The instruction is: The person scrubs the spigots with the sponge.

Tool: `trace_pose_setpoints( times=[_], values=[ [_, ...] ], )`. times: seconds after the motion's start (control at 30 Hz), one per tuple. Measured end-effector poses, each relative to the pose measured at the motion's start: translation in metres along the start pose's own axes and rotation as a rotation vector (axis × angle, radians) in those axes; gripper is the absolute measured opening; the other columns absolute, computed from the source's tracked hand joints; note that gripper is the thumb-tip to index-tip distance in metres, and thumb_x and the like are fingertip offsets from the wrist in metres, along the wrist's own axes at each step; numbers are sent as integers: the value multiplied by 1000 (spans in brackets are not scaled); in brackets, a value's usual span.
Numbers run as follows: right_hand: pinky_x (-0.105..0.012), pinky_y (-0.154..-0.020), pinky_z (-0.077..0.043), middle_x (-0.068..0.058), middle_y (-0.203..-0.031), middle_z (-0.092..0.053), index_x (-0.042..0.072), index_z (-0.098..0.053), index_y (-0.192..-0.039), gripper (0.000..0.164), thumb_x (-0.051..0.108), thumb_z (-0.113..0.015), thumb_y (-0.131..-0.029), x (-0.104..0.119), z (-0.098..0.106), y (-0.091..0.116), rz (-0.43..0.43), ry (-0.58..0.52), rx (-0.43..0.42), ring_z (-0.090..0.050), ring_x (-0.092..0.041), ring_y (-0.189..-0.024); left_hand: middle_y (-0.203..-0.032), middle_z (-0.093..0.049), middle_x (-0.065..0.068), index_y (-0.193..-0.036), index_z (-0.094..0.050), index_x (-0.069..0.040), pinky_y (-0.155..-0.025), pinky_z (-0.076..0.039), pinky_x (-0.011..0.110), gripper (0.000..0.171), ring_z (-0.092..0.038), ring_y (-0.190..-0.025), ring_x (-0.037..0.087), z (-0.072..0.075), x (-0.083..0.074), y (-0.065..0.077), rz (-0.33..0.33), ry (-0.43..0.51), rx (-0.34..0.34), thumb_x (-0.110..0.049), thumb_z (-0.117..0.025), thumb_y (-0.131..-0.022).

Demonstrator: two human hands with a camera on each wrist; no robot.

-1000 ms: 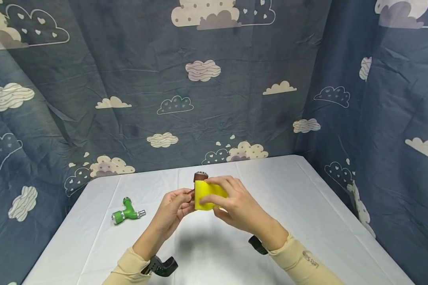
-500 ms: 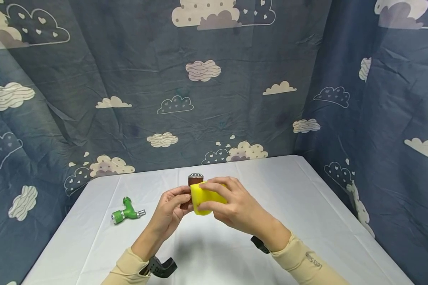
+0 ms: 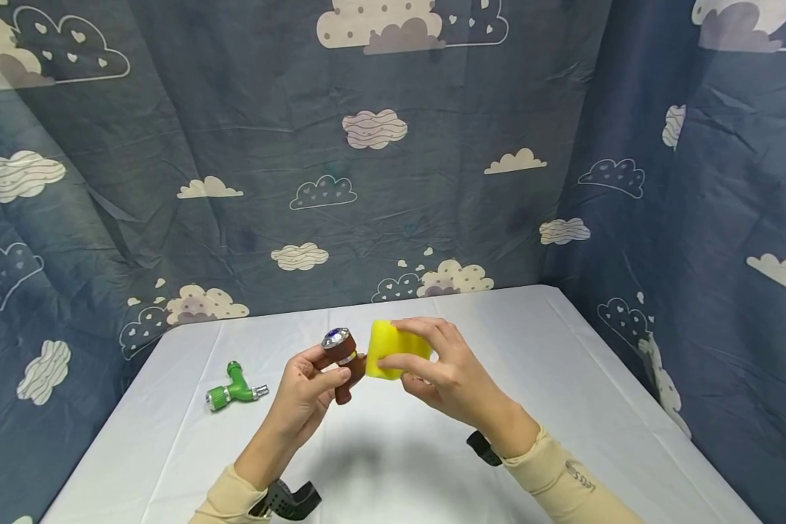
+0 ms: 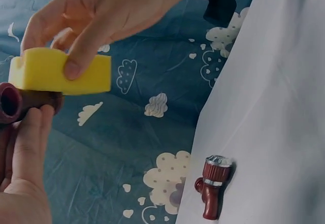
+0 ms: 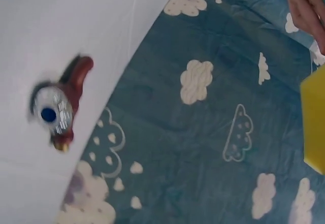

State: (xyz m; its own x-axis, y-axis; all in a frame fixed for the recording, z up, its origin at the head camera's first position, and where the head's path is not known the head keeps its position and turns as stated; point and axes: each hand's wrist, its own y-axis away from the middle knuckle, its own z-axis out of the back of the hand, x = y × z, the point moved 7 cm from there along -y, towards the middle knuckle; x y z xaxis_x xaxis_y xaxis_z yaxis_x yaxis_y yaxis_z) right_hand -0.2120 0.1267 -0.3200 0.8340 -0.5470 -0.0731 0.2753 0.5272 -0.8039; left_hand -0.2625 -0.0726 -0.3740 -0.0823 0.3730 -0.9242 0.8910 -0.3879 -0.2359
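The left hand [image 3: 304,389] grips the brown tap [image 3: 355,370] between thumb and fingers, above the white table [image 3: 537,349]. The right hand [image 3: 448,378] holds the yellow sponge [image 3: 393,344] at the tap's right side; contact cannot be confirmed. A green tap [image 3: 238,390] lies left of both hands, apart from them.

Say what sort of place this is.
Probably a makeshift indoor booth: a cloud-print curtain hangs behind and along the sides of a white-covered table. The building itself isn't shown.
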Motion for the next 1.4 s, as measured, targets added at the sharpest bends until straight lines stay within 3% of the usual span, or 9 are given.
trace_pose_setpoints(
  times=[0.17,0.37,0.57,0.7,0.9,1.0,1.17,1.3,1.4],
  values=[
    [-41,-98,-62,-20,-143,-56,20,-76,-123,48,0,-86,-81,-12,-4,4,-174,-177,-71,-57,-34,-127,-109,-81,-2,-118,-75,-18,-59,-52,15,34,-79,-98,12,-1,0,3,-60,56,-27,6,-59,-98],
    [-25,-79,-59,-16,-144,-57,13,-70,-128,45,-3,-80,-88,-24,-13,7,-449,-490,-137,-60,-23,-118,-103,-78,-3,-117,-75,-17,-60,-57,14,34,-78,-93,10,-1,3,4,-102,124,-77,3,-59,-94],
    [-27,-91,-64,-22,-142,-60,6,-54,-142,41,2,-65,-102,-35,-30,14,-763,-931,-92,-69,-13,-117,-107,-78,-2,-119,-74,-15,-88,-65,21,35,-80,-103,15,-2,7,3,-103,203,-59,2,-55,-94],
    [-27,-91,-64,-17,-137,-59,16,-49,-146,38,11,-54,-108,-39,-41,21,-929,-1167,-66,-69,-16,-110,-111,-81,0,-123,-73,-15,-98,-64,27,39,-80,-109,18,-3,8,0,-106,245,4,4,-51,-98],
    [-28,-94,-63,-4,-137,-56,26,-46,-150,38,19,-44,-112,-39,-50,26,-1054,-1452,-9,-65,-17,-111,-117,-80,-2,-128,-74,-17,-86,-64,18,41,-78,-102,8,1,11,-3,-70,230,64,3,-49,-102],
    [-30,-95,-63,-4,-139,-56,18,-37,-159,47,21,-40,-113,-39,-53,28,-1082,-1518,43,-65,-18,-113,-117,-80,-4,-128,-76,-19,-78,-59,15,40,-71,-93,3,5,11,-5,-48,174,72,0,-51,-104],
    [-29,-89,-64,-5,-133,-59,8,-31,-163,54,25,-42,-113,-42,-54,31,-1114,-1496,177,-67,-19,-106,-110,-82,-7,-120,-80,-24,-73,-52,16,39,-70,-88,4,11,7,-6,-51,13,74,2,-55,-104],
    [-30,-84,-63,-8,-126,-63,3,-41,-157,51,27,-46,-112,-46,-55,34,-1131,-1390,307,-67,-21,-100,-105,-82,-10,-115,-81,-29,-71,-50,16,40,-72,-88,3,14,3,-6,-49,-157,44,3,-63,-101],
    [-31,-81,-62,-11,-122,-65,1,-51,-149,47,28,-51,-111,-50,-56,35,-1125,-1266,398,-67,-22,-98,-102,-82,-11,-115,-81,-22,-73,-56,16,33,-73,-88,3,15,-1,-6,-45,-252,15,4,-72,-97]
  ],
)
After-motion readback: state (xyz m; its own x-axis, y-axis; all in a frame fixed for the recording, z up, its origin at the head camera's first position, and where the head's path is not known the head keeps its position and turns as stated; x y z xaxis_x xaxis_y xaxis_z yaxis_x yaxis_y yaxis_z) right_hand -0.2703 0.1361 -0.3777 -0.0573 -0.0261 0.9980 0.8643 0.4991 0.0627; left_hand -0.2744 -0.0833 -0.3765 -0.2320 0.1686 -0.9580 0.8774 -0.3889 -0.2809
